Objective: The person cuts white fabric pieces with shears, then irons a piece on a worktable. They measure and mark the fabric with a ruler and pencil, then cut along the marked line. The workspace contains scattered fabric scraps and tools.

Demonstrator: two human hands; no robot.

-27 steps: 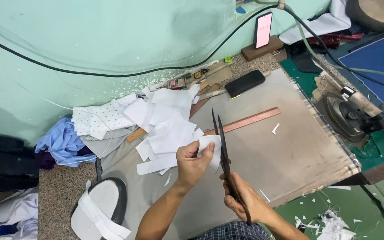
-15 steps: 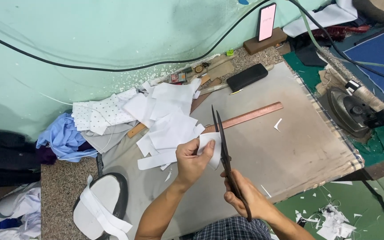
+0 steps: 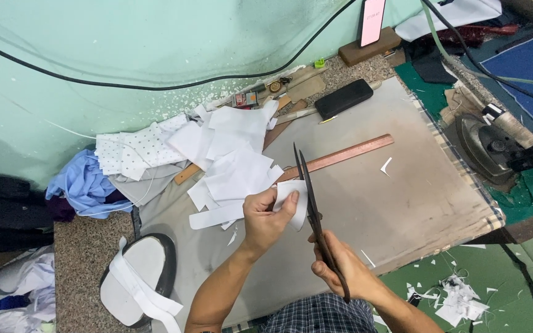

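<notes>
Here, hands: left (image 3: 265,217) pinches white paper piece (image 3: 293,200), right (image 3: 340,266) grips scissors (image 3: 311,203).

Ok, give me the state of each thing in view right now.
Left hand: pinching the white piece.
Right hand: gripping the scissors, blades nearly closed at the piece's edge.
Ruler: lying flat on the board.
Phone: propped upright, screen lit.
Iron: resting flat.
</notes>
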